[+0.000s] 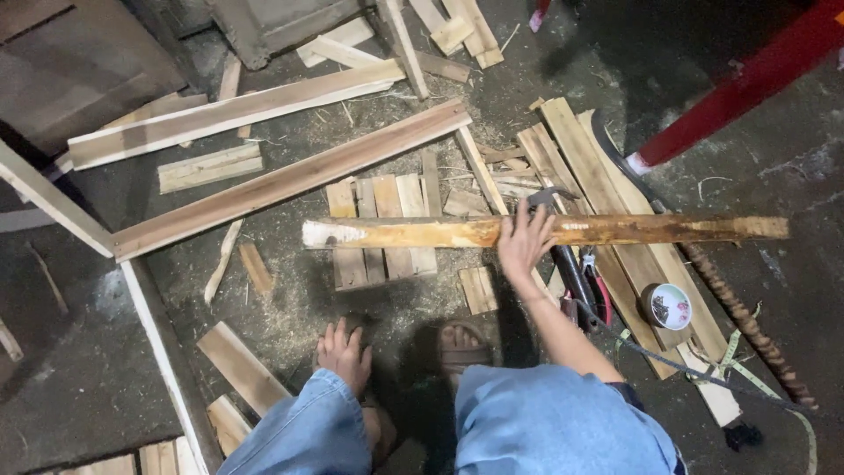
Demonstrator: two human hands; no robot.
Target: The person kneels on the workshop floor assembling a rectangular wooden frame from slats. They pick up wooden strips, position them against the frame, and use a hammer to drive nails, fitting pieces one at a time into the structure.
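Note:
My right hand (pixel 525 239) lies over a long, yellowish wooden slat (pixel 404 233) and holds it down across a small stack of short boards (pixel 382 230); the fingers reach over the slat's far edge. A hammer (pixel 563 255) with a dark handle lies just right of that hand, its head showing behind the fingers. My left hand (pixel 344 354) rests low by my left trouser leg with spread fingers and nothing in it. My sandalled foot (pixel 462 345) stands beside it. I squat in blue jeans.
Long planks (pixel 290 176) and offcuts litter the sawdust floor. Red-handled pliers (pixel 600 290), a small round bowl (pixel 668 305), a twisted rod (pixel 747 325) and a green tape (pixel 747 369) lie at the right. A red pole (pixel 747 79) slants at the top right.

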